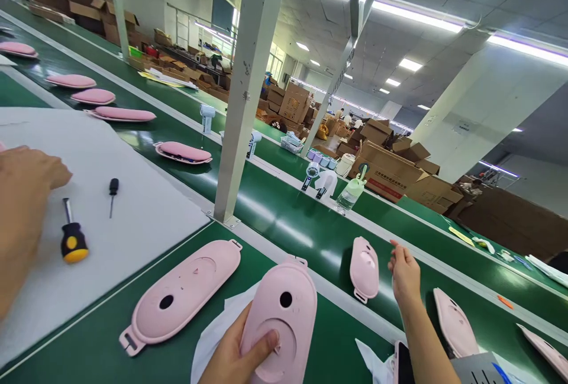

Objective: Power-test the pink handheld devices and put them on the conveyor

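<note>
My left hand (231, 354) grips a pink oval plastic shell (284, 313) at the bottom centre, thumb pressed on its round recess. Under it lies a white plastic bag (213, 336). A second pink shell (184, 295) lies flat on the green bench to its left. My right hand (404, 277) reaches out over the green conveyor belt (310, 236), fingers loosely apart and holding nothing. It hovers just right of a small pink shell (364, 267) on the belt.
Another person's hand (22, 206) hovers at the left edge over a white mat (142, 206), beside a yellow-handled screwdriver (73, 242) and a small black one (113, 192). A white post (248, 94) stands between bench and belt. More pink shells (455, 322) ride the belt.
</note>
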Motion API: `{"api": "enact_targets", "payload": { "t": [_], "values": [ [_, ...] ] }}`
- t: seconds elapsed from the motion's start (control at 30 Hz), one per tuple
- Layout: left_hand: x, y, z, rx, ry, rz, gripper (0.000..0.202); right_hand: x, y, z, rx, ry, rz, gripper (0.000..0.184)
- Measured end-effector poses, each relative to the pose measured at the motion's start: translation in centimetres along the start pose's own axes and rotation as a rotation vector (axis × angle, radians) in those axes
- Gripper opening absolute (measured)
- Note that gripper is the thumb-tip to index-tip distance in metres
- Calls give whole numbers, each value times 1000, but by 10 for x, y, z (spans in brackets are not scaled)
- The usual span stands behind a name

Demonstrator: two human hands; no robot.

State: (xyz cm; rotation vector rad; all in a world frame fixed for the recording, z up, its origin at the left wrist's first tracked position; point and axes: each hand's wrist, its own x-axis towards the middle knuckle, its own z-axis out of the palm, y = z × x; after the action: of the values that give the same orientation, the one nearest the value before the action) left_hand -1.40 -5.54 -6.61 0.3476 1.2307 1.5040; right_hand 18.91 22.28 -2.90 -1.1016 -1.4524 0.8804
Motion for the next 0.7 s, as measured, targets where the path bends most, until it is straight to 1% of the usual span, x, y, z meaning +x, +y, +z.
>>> {"api": "enact_targets", "payload": {
  "t": [0.03,0.07,0.17,0.2,0.27,0.3,0.37,0.4,0.5,0.57,0.6,0.7],
  "values": [
    [0,4,2,-20,-10,-18,94,-16,-11,5,21,-105,36,48],
    [-1,8,5,-35,-16,-34,92,-34,-23,11,29,-234,76,49],
    [-3,20,14,-79,-48,-22,85,-93,-57,21,-16,-600,182,39],
    [-4,23,16,-90,-62,-17,85,-110,-66,22,-73,-775,155,38],
    [-4,28,20,-91,-91,-16,86,-134,-79,21,-173,-952,105,40],
    [-3,30,21,-84,-102,-21,87,-141,-82,19,-214,-1003,83,41],
    [-3,31,21,-66,-124,-33,91,-149,-85,14,-263,-1029,69,45],
    [-3,30,21,-58,-137,-33,92,-151,-84,11,-271,-1022,66,46],
    [-2,27,21,-44,-171,-16,90,-155,-75,4,-285,-961,72,50],
    [-2,24,20,-39,-180,-10,85,-158,-69,0,-318,-910,64,48],
    [-2,22,19,-36,-180,-14,84,-160,-66,-1,-334,-908,56,46],
    [-1,18,16,-6,-183,-16,83,-163,-63,-3,-407,-991,14,40]
  ]
}}
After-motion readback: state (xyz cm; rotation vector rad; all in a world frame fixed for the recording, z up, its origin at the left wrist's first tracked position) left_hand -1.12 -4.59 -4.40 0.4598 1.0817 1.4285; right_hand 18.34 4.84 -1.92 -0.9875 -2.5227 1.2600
